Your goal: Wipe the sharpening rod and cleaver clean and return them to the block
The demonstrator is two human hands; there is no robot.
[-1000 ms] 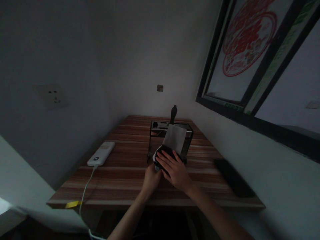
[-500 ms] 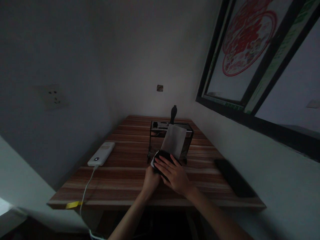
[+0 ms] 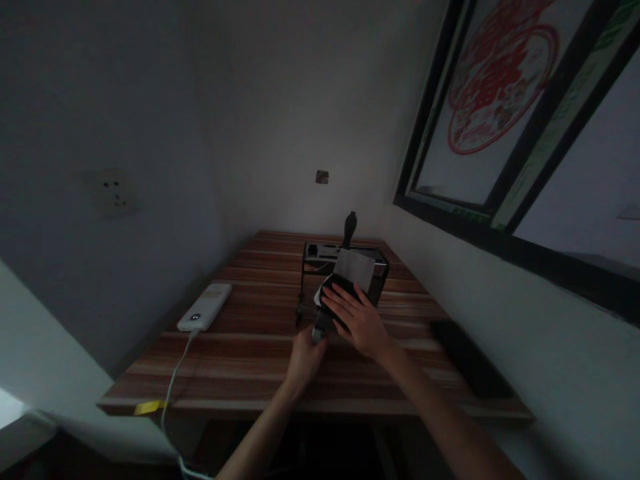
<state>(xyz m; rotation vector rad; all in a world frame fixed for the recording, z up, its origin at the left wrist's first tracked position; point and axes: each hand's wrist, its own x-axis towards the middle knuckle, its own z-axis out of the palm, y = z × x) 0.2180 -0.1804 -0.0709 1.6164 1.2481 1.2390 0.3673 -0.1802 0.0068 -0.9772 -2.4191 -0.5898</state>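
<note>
Dark cloth (image 3: 334, 293) under our flat-fingered right hand (image 3: 363, 323) covers the cleaver (image 3: 356, 268) except at 12 o'clock; left hand (image 3: 305, 357) clenches its handle (image 3: 318, 331).

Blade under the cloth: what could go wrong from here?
1. The right hand presses a dark cloth on the broad blade, which the left hand grips low down; a slip toward the edge could cut fingers.
2. The room is dim, so the edge is hard to see.
3. The blade is just in front of the rack; a bump might tip it.
</note>
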